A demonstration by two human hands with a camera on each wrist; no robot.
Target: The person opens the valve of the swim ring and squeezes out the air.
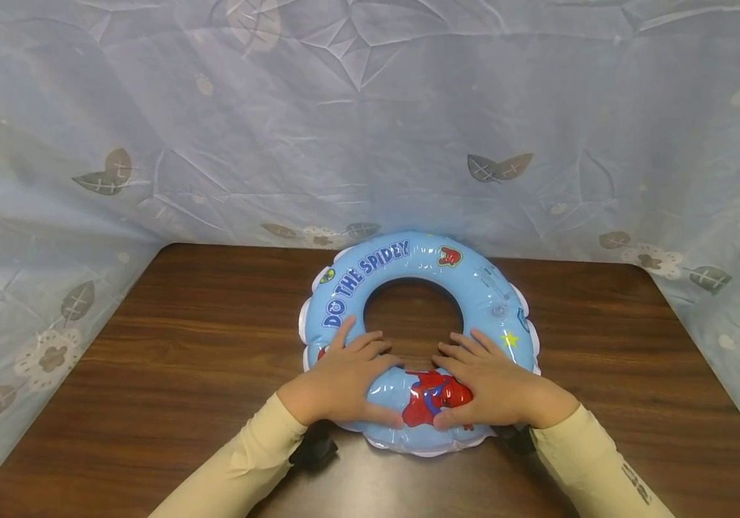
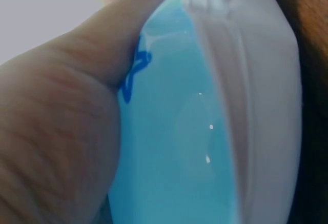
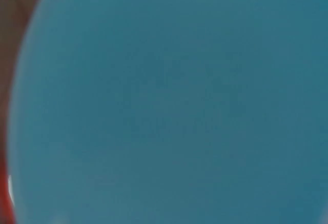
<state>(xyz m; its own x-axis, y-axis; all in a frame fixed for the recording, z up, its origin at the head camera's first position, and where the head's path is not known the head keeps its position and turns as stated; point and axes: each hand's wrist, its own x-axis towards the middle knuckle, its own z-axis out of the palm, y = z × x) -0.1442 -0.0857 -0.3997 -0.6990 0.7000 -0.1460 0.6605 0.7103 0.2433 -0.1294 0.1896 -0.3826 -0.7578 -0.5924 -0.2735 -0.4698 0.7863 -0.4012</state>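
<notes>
Leaf-patterned curtain (image 1: pixel 357 129) behind brown desk (image 1: pixel 214 324); blue inflatable ring (image 1: pixel 425 255) lies on desk. Left hand (image 1: pixel 347 381) and right hand (image 1: pixel 499 381) rest across ring's near part, fingers spread, fairly straight.

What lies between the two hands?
In the head view, a red figure printed on the swim ring lies between the left hand and right hand.

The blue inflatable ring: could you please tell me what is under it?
Through the hole of the ring, the brown table shows. Whatever lies directly beneath the ring's inflated body is covered and cannot be seen.
</notes>
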